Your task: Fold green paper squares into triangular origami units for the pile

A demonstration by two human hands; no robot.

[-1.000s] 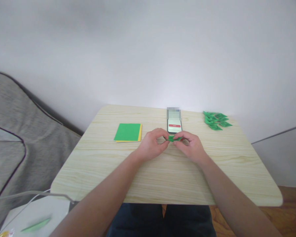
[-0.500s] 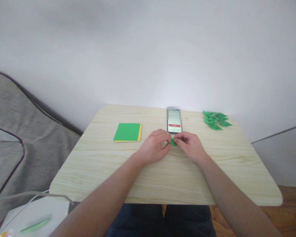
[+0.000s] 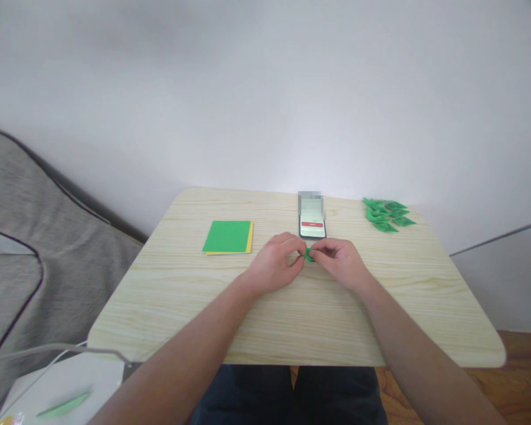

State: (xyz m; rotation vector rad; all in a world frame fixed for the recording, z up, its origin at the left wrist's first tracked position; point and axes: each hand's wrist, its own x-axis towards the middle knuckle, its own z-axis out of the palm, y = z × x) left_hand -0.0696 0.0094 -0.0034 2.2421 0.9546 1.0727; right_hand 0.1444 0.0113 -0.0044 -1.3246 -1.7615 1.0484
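Note:
A small folded green paper piece (image 3: 309, 254) is pinched between both hands just above the light wooden table (image 3: 194, 307). My left hand (image 3: 274, 262) grips its left side with curled fingers. From the other side my right hand (image 3: 341, 261) pinches it, thumb and fingers pressed together. Most of the piece is hidden by the fingertips. A phone (image 3: 312, 217) with a lit screen lies just beyond the hands.
A stack of green and yellow paper squares (image 3: 228, 237) lies at the table's left. Several folded green pieces (image 3: 386, 213) are piled at the far right corner. A grey cushion (image 3: 22, 236) is on the left, with a white surface and cable (image 3: 62, 378) below.
The green piece showed wider between the hands a second ago; now the fingers have closed in, and only a small bit shows. The hands have hardly shifted.

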